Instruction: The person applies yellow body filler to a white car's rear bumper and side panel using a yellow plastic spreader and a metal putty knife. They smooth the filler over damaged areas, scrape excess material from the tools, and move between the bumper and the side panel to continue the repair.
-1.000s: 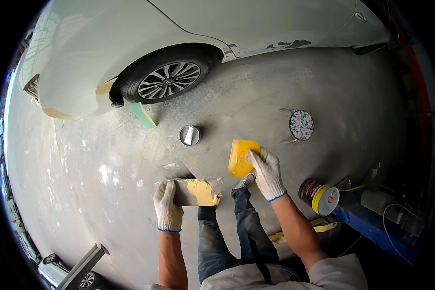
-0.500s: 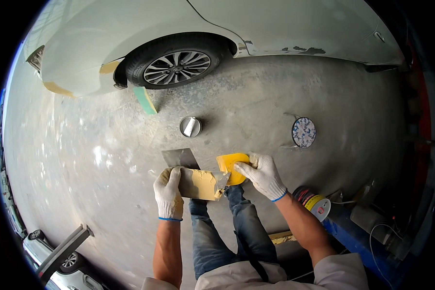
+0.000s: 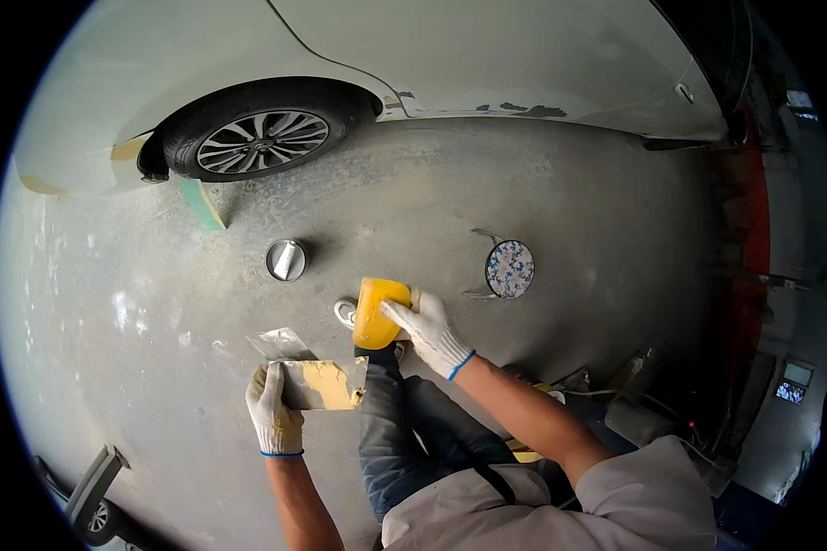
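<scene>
My gloved left hand [image 3: 271,413] grips a flat metal putty plate [image 3: 303,389] by its left end. Pale yellow body filler [image 3: 329,384] is smeared over it, with a thick lump at the right end. A second thin metal sheet [image 3: 281,343] juts out just beyond the plate; I cannot tell whether the same hand holds it. My gloved right hand [image 3: 430,329] pinches a yellow plastic spreader [image 3: 375,314] between thumb and fingers. The spreader is raised above and to the right of the filler, apart from the plate.
A pale car [image 3: 505,55] with filler patches and chipped sill paint stands ahead, its wheel [image 3: 263,142] nearest. A green-yellow sheet [image 3: 202,204] leans by the tyre. On the floor are an open tin [image 3: 288,261] and a round speckled stool [image 3: 510,269]. Equipment [image 3: 639,418] sits at right.
The yellow spreader has come off the plate's right end and moved away from it. My view has swung right, so the car and floor items appear further left. A shoe now shows.
</scene>
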Tool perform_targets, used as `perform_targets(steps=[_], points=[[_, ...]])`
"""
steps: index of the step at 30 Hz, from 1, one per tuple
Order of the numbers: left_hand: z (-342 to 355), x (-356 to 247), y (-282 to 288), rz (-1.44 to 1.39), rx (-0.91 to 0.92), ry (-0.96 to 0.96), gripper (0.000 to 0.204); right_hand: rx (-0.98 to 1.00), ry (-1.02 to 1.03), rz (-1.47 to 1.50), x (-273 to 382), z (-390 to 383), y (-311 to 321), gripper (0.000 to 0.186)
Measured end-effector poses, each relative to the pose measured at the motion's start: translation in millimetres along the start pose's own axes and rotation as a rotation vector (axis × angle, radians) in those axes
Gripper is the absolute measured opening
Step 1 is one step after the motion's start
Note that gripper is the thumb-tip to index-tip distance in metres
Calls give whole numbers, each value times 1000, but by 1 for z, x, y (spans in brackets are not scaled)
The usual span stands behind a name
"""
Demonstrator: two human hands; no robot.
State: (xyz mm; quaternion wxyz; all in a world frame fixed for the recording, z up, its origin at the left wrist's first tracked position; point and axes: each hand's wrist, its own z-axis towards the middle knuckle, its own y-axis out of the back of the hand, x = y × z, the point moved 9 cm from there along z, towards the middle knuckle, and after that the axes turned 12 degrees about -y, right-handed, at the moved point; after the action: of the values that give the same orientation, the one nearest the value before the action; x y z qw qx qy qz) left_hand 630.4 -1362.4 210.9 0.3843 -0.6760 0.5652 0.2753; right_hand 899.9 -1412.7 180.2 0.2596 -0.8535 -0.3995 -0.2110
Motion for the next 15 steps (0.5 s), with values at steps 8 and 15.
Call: perform_targets(steps=[8,15], points=[[46,53,-22,-461,-601,-116,22,-60,-108,301,62,56,-1,29],[58,117,-44,-649,-819,-263,25,21,-344,124,43,103,-6,28]])
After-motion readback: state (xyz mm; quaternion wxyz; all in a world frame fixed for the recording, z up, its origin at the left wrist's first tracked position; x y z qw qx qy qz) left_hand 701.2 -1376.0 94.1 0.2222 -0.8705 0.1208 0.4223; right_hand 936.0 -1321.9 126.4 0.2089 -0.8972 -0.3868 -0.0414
